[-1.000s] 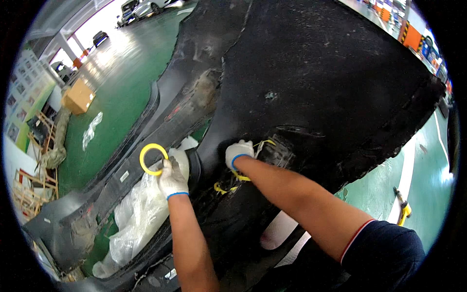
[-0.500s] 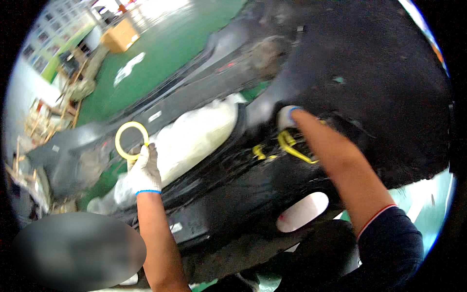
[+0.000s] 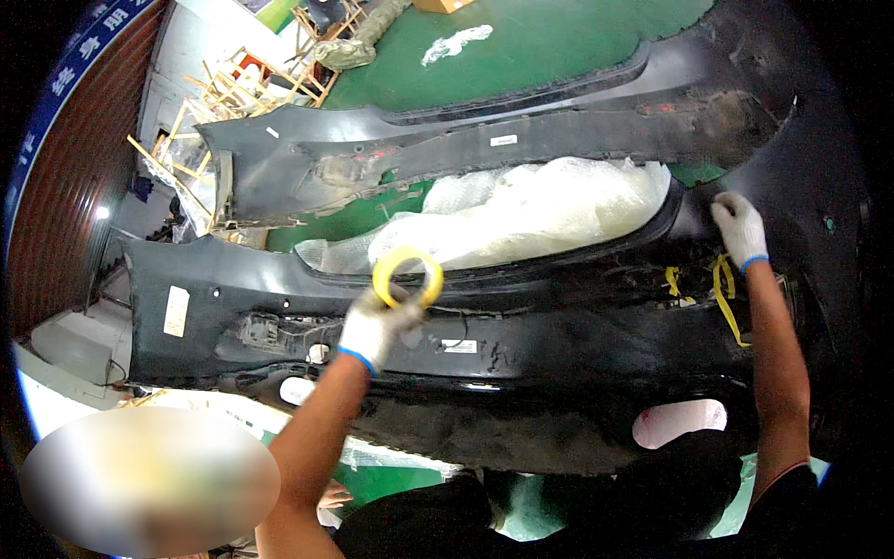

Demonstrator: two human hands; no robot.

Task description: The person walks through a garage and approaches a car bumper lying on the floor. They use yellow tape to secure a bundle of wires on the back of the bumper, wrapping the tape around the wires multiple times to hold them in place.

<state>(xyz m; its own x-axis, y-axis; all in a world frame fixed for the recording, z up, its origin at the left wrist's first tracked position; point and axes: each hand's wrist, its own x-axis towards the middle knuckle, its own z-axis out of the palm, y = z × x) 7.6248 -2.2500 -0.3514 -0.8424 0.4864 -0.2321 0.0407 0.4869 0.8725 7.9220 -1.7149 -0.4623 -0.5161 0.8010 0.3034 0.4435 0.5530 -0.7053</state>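
My left hand point(image 3: 377, 326), in a white knit glove with a blue cuff, grips a roll of yellow tape point(image 3: 435, 279) above a black car bumper point(image 3: 549, 347). Its fingers close on the roll's lower edge. My right hand point(image 3: 740, 228), gloved the same way, is at the bumper's right part with its fingers curled together. Whatever they hold, if anything, is hidden. Just below that hand, a loose strip of yellow tape point(image 3: 724, 303) runs down the black surface. A shorter yellow piece point(image 3: 672, 279) sticks to its left.
Crumpled clear wrap point(image 3: 549, 210) lies between this bumper and a second dark bumper point(image 3: 447, 140) behind it. Wooden sticks point(image 3: 251, 84) are piled at the far left, near a white plastic scrap point(image 3: 456, 43) on the green floor. Another person's hand point(image 3: 333, 494) shows at lower left.
The view has swung left, bringing the bumper's left end into sight. The tape roll stays in my left hand and has come nearer the front bumper. My right hand stays near the yellow strips.
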